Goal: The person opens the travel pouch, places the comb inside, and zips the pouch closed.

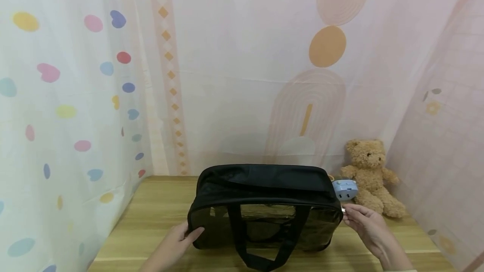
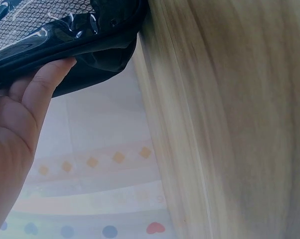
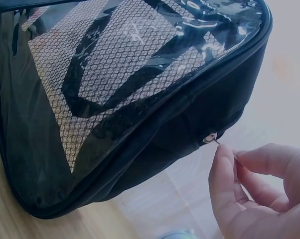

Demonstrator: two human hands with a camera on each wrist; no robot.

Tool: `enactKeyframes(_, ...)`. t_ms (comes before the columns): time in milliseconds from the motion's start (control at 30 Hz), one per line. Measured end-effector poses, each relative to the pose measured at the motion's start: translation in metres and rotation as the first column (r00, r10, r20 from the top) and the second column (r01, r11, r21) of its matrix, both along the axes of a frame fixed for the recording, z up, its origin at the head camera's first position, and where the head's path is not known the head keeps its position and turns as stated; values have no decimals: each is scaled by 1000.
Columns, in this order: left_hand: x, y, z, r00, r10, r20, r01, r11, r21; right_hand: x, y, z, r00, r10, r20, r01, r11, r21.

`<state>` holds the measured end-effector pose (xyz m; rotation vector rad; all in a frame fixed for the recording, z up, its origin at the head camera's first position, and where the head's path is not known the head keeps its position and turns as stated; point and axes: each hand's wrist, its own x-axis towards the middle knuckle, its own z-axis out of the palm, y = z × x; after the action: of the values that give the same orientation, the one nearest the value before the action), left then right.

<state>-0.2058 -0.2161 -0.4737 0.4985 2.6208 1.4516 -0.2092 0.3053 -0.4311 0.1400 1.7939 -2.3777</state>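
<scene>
A black bag [image 1: 261, 184] with a see-through front panel and a dark strap handle [image 1: 238, 232] stands on the wooden table. My left hand [image 1: 174, 241] grips its left end, thumb laid over the front edge and the other fingers behind. In the left wrist view this hand [image 2: 20, 112] holds the bag by its dark piped edge. At the bag's right end, my right hand [image 1: 364, 226] pinches a small metal zipper pull between thumb and fingertips. The zipper slider [image 3: 210, 138] shows at the bag's side in the right wrist view. Mesh [image 3: 125, 55] is visible through the clear panel.
A brown teddy bear [image 1: 368, 175] sits at the table's back right corner. Beside it, close to the bag's right end, is a light blue object [image 1: 345, 189] with dark markings. Patterned curtains [image 1: 234, 74] enclose the wooden table [image 1: 151, 209] at the back and sides.
</scene>
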Motion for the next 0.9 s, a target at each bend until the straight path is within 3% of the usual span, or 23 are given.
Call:
enactKeyframes(267,-1,-1,0,1000,4,-29,-5,1000,-27,0,2,8,990,86,-109,-92,995,-44)
enactKeyframes(567,-4,0,-2,997,-14,-69,11,999,-36,3,-3,23,983,-36,-179,35,999,-7)
enactKeyframes(700,-3,-1,-2,997,-17,-73,15,999,-28,2,-6,26,970,-43,-240,37,999,-29)
enactKeyframes(900,-1,-2,-1,997,-19,-71,17,1000,-20,3,-7,29,964,-31,-263,22,999,-36)
